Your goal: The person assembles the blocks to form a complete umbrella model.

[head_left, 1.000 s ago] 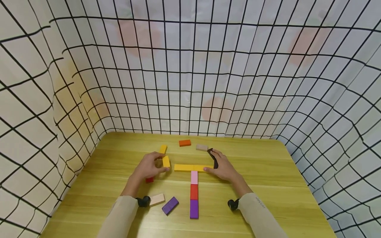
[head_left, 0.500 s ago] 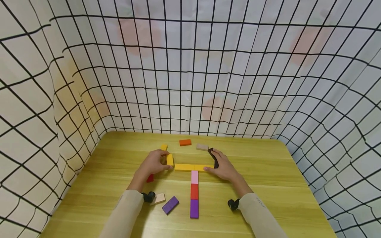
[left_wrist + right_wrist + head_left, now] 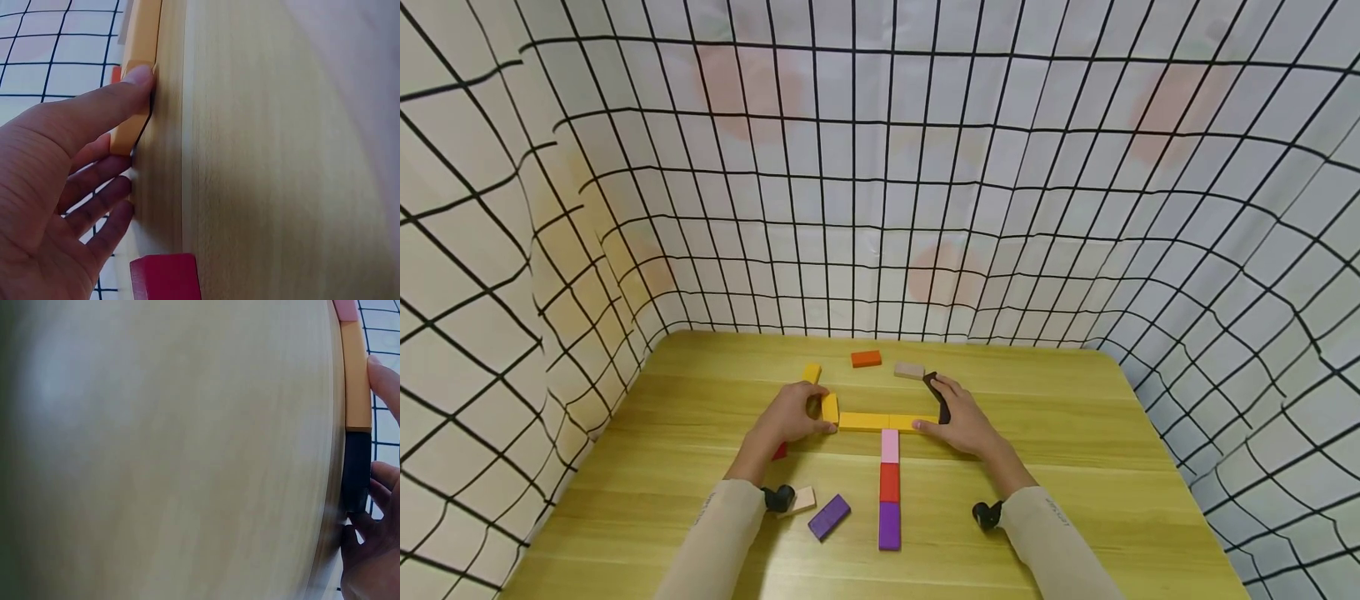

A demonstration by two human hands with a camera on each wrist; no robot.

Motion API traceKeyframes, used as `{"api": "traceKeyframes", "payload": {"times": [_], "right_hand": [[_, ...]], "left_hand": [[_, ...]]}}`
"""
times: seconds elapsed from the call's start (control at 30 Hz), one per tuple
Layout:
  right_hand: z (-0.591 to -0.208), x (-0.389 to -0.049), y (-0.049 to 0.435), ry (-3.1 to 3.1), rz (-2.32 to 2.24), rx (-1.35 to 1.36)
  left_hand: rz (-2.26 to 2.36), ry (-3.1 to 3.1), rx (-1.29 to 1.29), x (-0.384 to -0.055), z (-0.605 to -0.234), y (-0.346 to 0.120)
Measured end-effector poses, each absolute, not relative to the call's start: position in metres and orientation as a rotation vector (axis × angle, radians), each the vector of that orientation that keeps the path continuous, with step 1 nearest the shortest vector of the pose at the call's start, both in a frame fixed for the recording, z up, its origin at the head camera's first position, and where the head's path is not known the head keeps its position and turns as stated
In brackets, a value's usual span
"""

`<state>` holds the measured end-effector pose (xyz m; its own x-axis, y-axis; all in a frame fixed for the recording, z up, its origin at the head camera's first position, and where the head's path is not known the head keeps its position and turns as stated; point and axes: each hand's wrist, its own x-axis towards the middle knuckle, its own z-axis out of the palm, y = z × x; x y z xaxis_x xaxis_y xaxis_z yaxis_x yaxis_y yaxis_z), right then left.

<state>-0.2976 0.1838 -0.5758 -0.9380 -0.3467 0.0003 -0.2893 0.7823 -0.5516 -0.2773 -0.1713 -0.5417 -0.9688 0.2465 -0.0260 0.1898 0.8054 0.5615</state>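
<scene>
In the head view my left hand (image 3: 784, 417) pinches a yellow block (image 3: 830, 408) between thumb and fingers. That block stands at an angle at the left end of a row of two yellow blocks (image 3: 863, 422). The left wrist view shows the thumb over the held block (image 3: 128, 132). My right hand (image 3: 964, 423) rests at the row's other end, its thumb touching the right yellow block (image 3: 357, 381) and its fingers along a black block (image 3: 357, 469). Below the row, a pink block (image 3: 890, 447), a red block (image 3: 889, 483) and a purple block (image 3: 889, 527) form a column.
An orange-red block (image 3: 866, 358) and a pale block (image 3: 909, 370) lie behind the row. Another yellow block (image 3: 812, 372) lies past my left hand. A red block (image 3: 165, 276), a beige block (image 3: 803, 500) and a purple block (image 3: 829, 517) lie nearer. Black netting (image 3: 880, 225) surrounds the table.
My left hand has moved right with the yellow block, bringing it against or very close to the row's left end. The right hand has stayed in place.
</scene>
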Motion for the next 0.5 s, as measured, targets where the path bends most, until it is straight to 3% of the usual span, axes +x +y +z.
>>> {"api": "traceKeyframes", "payload": {"times": [0.5], "right_hand": [[-0.5729,-0.2954,0.1827,2.864,-0.874,-0.502]], "left_hand": [[0.881,2.880,0.365,-0.2777,-0.5435,-0.1716]]}}
